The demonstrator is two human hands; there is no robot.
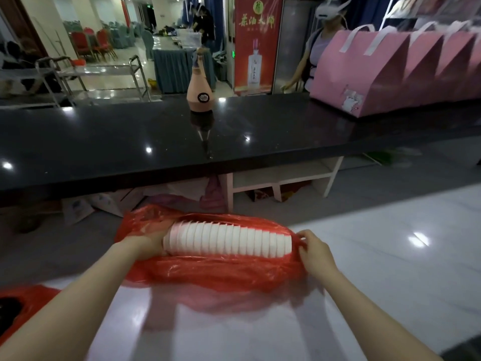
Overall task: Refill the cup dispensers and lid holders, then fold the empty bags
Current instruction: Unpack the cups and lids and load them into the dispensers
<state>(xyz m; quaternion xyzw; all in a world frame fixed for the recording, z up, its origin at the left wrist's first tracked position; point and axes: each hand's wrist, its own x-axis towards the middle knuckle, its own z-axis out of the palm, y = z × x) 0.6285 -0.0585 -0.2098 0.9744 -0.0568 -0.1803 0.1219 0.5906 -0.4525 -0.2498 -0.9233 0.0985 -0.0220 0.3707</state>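
Peach bottle (199,93) on black counter (130,142); pink bags (385,74).

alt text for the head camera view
Two hands hold a red plastic bag on a white counter: the left hand grips a sideways stack of white cups inside, the right hand pinches the bag's edge.

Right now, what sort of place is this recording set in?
Probably a hotel banquet hall's service bar: a long black counter, red banquet chairs and skirted tables behind it, and a red liquor banner.
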